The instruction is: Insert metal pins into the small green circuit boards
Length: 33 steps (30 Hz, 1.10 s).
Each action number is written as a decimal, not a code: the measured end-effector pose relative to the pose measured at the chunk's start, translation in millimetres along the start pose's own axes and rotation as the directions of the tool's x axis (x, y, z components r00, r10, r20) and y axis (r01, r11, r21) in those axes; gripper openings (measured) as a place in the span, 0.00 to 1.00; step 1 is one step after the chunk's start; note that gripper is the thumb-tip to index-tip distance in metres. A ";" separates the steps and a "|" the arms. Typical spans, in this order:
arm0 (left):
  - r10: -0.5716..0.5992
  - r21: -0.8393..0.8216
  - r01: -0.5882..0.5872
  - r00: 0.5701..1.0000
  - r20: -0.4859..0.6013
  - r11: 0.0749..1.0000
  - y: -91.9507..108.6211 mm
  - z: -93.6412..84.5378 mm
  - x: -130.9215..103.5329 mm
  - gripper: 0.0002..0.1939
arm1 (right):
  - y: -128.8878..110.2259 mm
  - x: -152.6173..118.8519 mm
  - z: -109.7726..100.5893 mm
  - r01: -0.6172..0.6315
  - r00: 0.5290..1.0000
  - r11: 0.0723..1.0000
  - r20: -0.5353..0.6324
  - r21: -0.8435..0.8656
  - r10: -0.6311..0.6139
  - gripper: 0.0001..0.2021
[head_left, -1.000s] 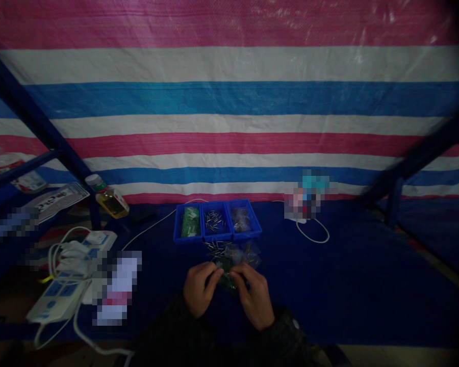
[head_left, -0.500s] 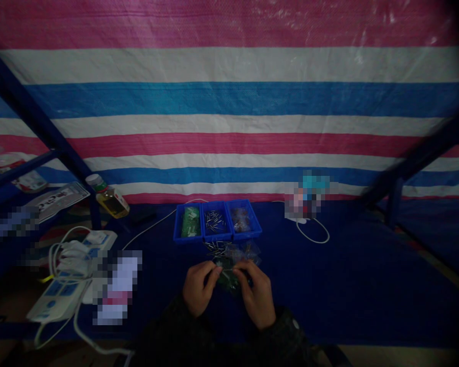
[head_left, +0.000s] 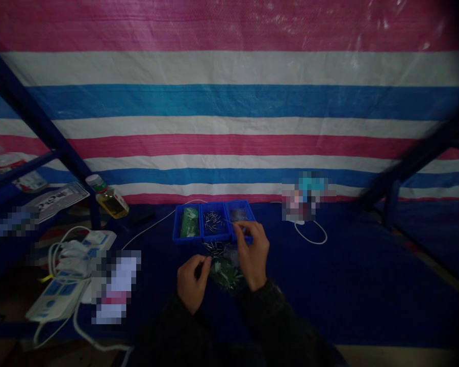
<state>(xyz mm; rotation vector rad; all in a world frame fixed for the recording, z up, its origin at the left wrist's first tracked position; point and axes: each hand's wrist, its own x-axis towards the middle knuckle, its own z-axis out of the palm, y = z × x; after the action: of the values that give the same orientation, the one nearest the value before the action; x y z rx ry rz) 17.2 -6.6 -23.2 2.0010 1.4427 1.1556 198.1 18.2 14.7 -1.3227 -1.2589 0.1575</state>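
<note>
My right hand (head_left: 254, 255) is raised over the front of the right-hand blue bin (head_left: 251, 216), thumb and forefinger pinched on a thin, slender piece (head_left: 228, 221) whose kind is too small to tell. My left hand (head_left: 192, 283) is closed in a pinch above the table, left of a pile of green pieces in clear wrapping (head_left: 225, 272). Whatever its fingertips may hold cannot be made out. Behind that pile lie several loose metal pins (head_left: 213, 248) and a clear plastic bag (head_left: 231, 255), partly covered by my right hand.
Three joined blue bins stand at the back: green pieces (head_left: 190, 223) left, metal pins (head_left: 213, 222) in the middle, clear-bagged pieces (head_left: 237, 214) right. A power strip (head_left: 57, 290) with white cables and a bottle (head_left: 110, 200) are at left. A white cable loop (head_left: 317, 242) lies right.
My hands have come apart. The right one has moved up and away from me, to the bins, with the thin piece; the left has shifted slightly left, uncovering the green pile.
</note>
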 end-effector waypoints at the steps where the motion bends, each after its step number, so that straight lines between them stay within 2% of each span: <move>1: -0.019 0.036 0.021 0.998 -0.052 0.999 -3.4 -0.1 1.4 0.17 | 3.6 6.0 3.6 0.031 0.999 0.999 0.042 -0.043 -0.030 0.09; 4: -0.051 0.143 0.065 0.994 -0.101 0.988 -13.4 -0.1 6.7 0.11 | 19.0 7.5 6.7 0.046 0.996 0.992 0.082 -0.120 -0.037 0.10; 9: -0.128 0.294 0.111 0.991 0.040 0.949 -21.2 3.2 13.5 0.12 | 37.4 -21.3 -11.1 0.037 0.999 0.993 0.021 -0.111 -0.035 0.09; 13: -0.185 0.391 0.124 0.975 0.120 0.912 -20.8 5.0 17.5 0.10 | 38.2 -45.3 -26.1 0.014 1.000 0.998 -0.014 -0.060 -0.015 0.08; 19: -0.242 0.472 0.139 0.956 0.166 0.870 -13.7 2.9 25.0 0.08 | 34.9 -71.3 -36.4 -0.016 0.998 1.000 0.063 -0.020 0.018 0.08; 24: -0.307 0.523 0.148 0.924 0.231 0.840 -9.7 1.2 28.2 0.09 | 32.9 -76.0 -37.5 -0.012 0.996 1.000 0.085 -0.003 0.012 0.07; 33: -0.248 0.536 0.071 0.932 0.265 0.841 -14.2 2.9 23.2 0.09 | 28.9 -74.1 -37.7 -0.028 0.993 0.999 0.116 0.029 0.024 0.08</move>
<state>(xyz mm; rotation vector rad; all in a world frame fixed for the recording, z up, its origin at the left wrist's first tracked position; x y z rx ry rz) 14.1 20.4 -26.3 2.2155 1.8326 0.3431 212.3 -47.9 -41.5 -1.3196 -1.3317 0.2741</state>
